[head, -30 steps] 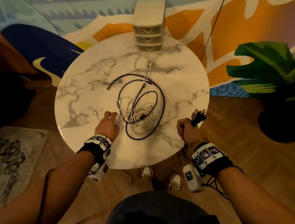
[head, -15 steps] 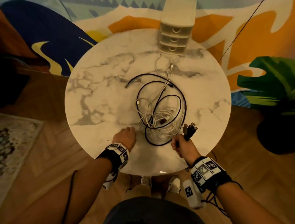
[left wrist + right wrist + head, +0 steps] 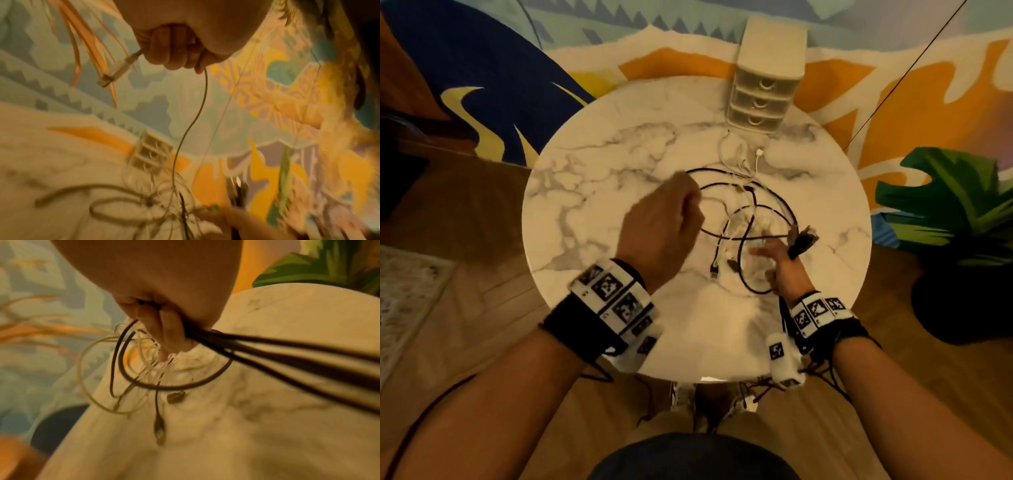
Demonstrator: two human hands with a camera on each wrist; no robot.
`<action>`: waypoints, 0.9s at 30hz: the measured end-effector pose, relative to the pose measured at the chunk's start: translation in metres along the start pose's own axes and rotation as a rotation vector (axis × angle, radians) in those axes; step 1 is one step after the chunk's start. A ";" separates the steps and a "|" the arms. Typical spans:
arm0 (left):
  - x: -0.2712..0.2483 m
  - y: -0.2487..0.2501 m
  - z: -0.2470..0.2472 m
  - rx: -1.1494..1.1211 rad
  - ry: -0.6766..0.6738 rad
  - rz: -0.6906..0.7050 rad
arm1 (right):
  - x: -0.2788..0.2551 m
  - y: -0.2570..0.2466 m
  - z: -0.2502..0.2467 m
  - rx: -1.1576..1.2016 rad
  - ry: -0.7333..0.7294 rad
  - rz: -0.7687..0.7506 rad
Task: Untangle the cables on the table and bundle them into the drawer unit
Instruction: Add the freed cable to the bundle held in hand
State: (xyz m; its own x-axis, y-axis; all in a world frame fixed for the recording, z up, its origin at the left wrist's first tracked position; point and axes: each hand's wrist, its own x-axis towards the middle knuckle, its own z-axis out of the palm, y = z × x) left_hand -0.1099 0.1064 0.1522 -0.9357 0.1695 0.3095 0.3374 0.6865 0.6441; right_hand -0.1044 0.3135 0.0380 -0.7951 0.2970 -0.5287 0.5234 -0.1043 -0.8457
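A tangle of black and white cables point(image 3: 748, 219) lies mid-table on the round marble table point(image 3: 592, 192). My left hand point(image 3: 690, 205) is raised over the tangle's left side. In the left wrist view its curled fingers point(image 3: 174, 53) grip a thin pale cable point(image 3: 197, 113) just behind its plug point(image 3: 116, 73). My right hand point(image 3: 774, 262) sits at the tangle's right and grips a bundle of black cable ends point(image 3: 803, 240). The right wrist view shows that hand point(image 3: 164, 337) on black cords point(image 3: 277, 352), with loops point(image 3: 144, 369) hanging off its fingers. A cream three-drawer unit point(image 3: 767, 85) stands at the far edge, drawers shut.
A colourful rug point(image 3: 688, 54) lies beyond the table. A dark potted plant point(image 3: 948, 219) stands to the right, close to the table edge. A thin black line point(image 3: 893, 78) crosses the upper right. Wood floor and a pale rug point(image 3: 407, 301) are on the left.
My left hand has risen from the table's near edge and now holds a pale cable end above the tangle. My right hand moved onto the tangle, still holding the black bundle, and loops have lifted.
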 end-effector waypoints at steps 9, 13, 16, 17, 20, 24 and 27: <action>0.009 -0.007 -0.037 -0.021 0.178 -0.052 | 0.019 -0.014 -0.008 -0.017 0.272 -0.127; -0.004 0.018 -0.011 0.074 -0.062 0.221 | -0.035 -0.028 -0.005 -0.144 0.119 -0.523; -0.004 0.043 0.011 0.139 -0.216 0.419 | -0.075 -0.046 -0.002 -0.166 -0.204 -0.576; -0.001 0.051 0.017 0.143 -0.244 0.444 | -0.082 -0.051 -0.004 -0.128 -0.232 -0.539; 0.009 0.062 0.024 0.111 -0.306 0.374 | -0.088 -0.057 -0.023 -0.033 -0.166 -0.492; 0.021 0.066 0.022 -0.132 -0.342 0.190 | -0.078 -0.049 -0.061 0.006 -0.067 -0.441; 0.021 0.081 0.028 -0.399 -0.335 0.074 | -0.075 -0.037 -0.077 -0.167 -0.103 -0.347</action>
State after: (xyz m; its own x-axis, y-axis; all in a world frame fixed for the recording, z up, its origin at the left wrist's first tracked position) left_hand -0.1052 0.1854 0.1912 -0.8675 0.4690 0.1657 0.3558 0.3525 0.8655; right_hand -0.0405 0.3677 0.1142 -0.9556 0.1902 -0.2252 0.2540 0.1436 -0.9565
